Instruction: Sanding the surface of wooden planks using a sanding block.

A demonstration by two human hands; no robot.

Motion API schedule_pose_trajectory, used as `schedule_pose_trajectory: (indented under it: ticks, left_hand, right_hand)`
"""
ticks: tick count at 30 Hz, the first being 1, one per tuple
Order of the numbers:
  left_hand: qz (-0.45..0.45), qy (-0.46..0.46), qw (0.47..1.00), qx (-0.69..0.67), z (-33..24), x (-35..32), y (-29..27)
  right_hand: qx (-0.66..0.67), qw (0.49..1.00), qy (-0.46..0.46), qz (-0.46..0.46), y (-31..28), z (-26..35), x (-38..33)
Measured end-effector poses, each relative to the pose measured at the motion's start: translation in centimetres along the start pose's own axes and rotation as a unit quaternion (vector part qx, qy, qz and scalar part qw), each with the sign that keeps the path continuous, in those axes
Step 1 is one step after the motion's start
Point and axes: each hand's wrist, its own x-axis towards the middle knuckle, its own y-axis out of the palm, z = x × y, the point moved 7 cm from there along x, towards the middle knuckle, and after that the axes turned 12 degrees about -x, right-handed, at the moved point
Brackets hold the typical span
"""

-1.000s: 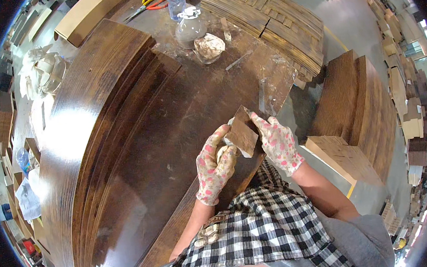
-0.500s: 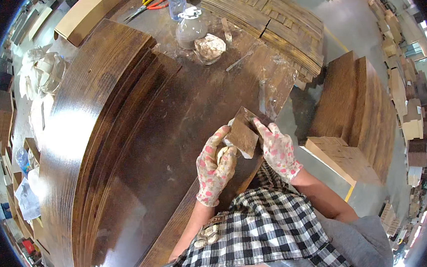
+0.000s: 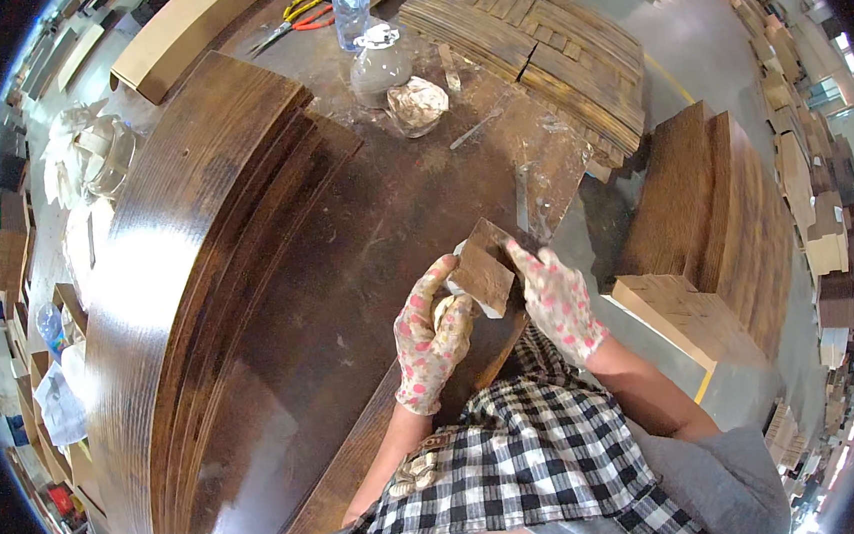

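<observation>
Both my hands wear pale gloves with pink spots. My left hand [image 3: 431, 342] is closed around a small flat brown wooden piece [image 3: 484, 278] and holds it tilted above the table's near edge. Something pale shows along the side of the piece and under my left fingers; what it is I cannot make out. My right hand [image 3: 559, 307] is at the right edge of the piece, its index finger stretched out against it and the other fingers apart. Its thumb is hidden and the hand is slightly blurred.
Stacked dark boards [image 3: 190, 185] cover the table's left side. Farther back are a clear bottle [image 3: 352, 12], a round clear container [image 3: 379, 73], a crumpled whitish lump [image 3: 418, 105], scissors [image 3: 290, 24] and slatted panels [image 3: 540, 42]. More boards [image 3: 677, 197] and a carton [image 3: 667, 318] stand at right.
My right hand has shifted slightly along the edge of the wooden piece and is more blurred. My left hand keeps its hold, and the view has tipped a little.
</observation>
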Motion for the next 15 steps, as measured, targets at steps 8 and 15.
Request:
schedule_pose_trajectory:
  ticks: [8,15]
  left_hand:
    - [0.002,0.022,0.998,0.061,-0.8,-0.1,0.0]
    - [-0.001,-0.039,0.993,-0.109,0.3,0.0,0.3]
  right_hand:
    - [-0.031,0.993,0.030,0.111,2.2,-0.6,-0.3]
    - [-0.012,1.000,0.004,0.027,1.1,-0.2,0.1]
